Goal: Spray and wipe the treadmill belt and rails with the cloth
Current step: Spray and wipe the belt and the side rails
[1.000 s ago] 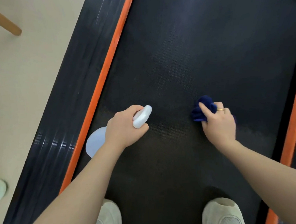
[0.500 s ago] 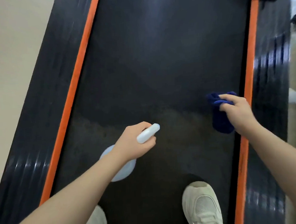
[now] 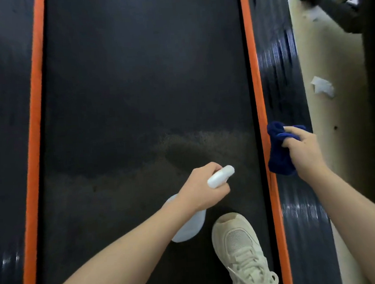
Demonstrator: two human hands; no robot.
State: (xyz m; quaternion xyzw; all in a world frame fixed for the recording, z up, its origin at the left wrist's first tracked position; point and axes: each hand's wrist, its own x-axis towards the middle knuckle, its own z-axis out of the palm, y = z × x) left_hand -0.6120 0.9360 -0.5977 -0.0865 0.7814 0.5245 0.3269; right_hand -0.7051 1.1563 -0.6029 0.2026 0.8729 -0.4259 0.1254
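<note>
We are wiping the right rail (image 3: 289,105) with the cloth (image 3: 278,158) gripped in our right hand (image 3: 303,152); our left hand (image 3: 201,189) is holding the spray bottle (image 3: 220,176); the far belt (image 3: 142,67) and left rail (image 3: 4,109) are probably remaining.

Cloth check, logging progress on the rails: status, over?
Right hand grips blue cloth on right orange rail. Left hand holds spray bottle over belt. Shoe on belt nearby.

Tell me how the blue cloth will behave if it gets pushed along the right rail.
The blue cloth looks soft and floppy: it bunches in the right hand and sags below the grip. Pushed along the right rail, it would probably fold and drag rather than slide flat. It seems light, since a few fingers hold it.
</note>
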